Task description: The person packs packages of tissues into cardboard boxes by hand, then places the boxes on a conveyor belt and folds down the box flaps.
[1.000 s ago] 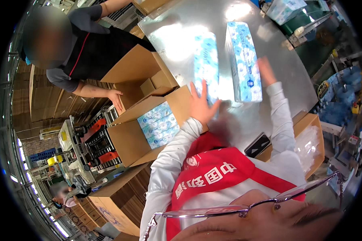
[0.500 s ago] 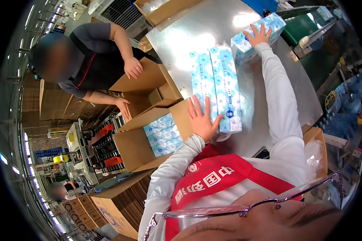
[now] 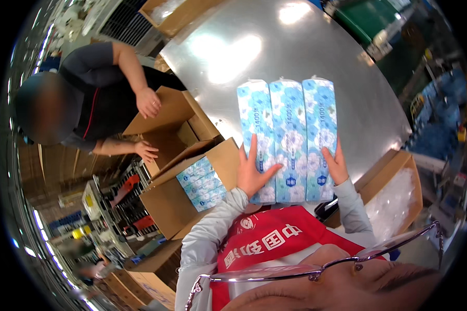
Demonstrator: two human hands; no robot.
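Three long tissue packs with blue and white flower print lie side by side on the steel table: a left pack (image 3: 255, 114), a middle pack (image 3: 289, 114) and a right pack (image 3: 320, 114). My left hand (image 3: 254, 172) grips the row's left side near its lower end, thumb over the left pack. Across from it, my right hand (image 3: 337, 165) holds the right pack's outer side, thumb on top. Fingers along the sides are partly hidden. To the left, an open carton (image 3: 163, 210) contains several similar packs (image 3: 202, 182) in a stack.
A co-worker (image 3: 88, 98) stands at the left, hands by another open carton (image 3: 163, 111). The steel table (image 3: 290, 46) stretches ahead. A box of clear plastic (image 3: 394, 199) stands at the right, beside a dark phone-like object (image 3: 325, 208). Green machinery (image 3: 366, 23) is at the far right.
The third pack has come from the far right into line with the other two. My right hand has drawn back with it to the row's right side. My view has shifted.
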